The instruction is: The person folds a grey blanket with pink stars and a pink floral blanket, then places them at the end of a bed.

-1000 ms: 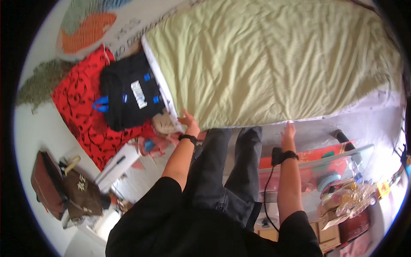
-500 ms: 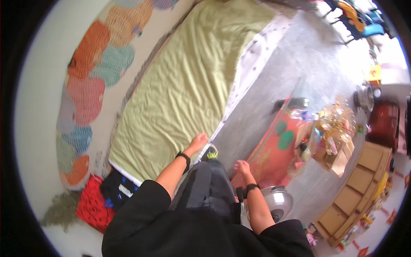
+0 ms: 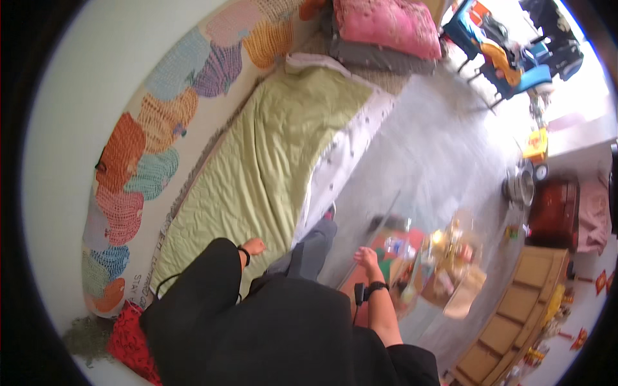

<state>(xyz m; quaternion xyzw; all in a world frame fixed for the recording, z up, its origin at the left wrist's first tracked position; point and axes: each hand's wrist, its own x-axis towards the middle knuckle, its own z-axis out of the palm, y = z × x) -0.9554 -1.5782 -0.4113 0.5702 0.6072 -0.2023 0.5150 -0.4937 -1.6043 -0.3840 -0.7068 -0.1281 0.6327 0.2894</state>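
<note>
A light green quilt (image 3: 257,148) with a white, dark-spotted border (image 3: 344,151) lies spread over a long bed. My left hand (image 3: 255,246) is above the quilt's near part, seen from the back, its fingers mostly hidden. Nothing shows in it. To the right, my right hand (image 3: 366,257) hangs over the floor near the low red table (image 3: 360,283), with fingers loosely bent and apart and nothing held. At the bed's far end a pink floral pillow (image 3: 386,29) rests on grey folded bedding (image 3: 380,56).
The left wall carries a colourful patterned panel (image 3: 122,151). Plastic-wrapped items and a cardboard box (image 3: 465,293) clutter the right side. Beyond stand a wooden cabinet (image 3: 515,312), metal pots (image 3: 519,186) and a blue chair (image 3: 531,78). A red patterned cloth (image 3: 132,341) lies lower left.
My view has shifted toward the bed's far end, bringing the pillow and grey bedding into sight. My left hand has drawn back toward my body; the right stays out at my side.
</note>
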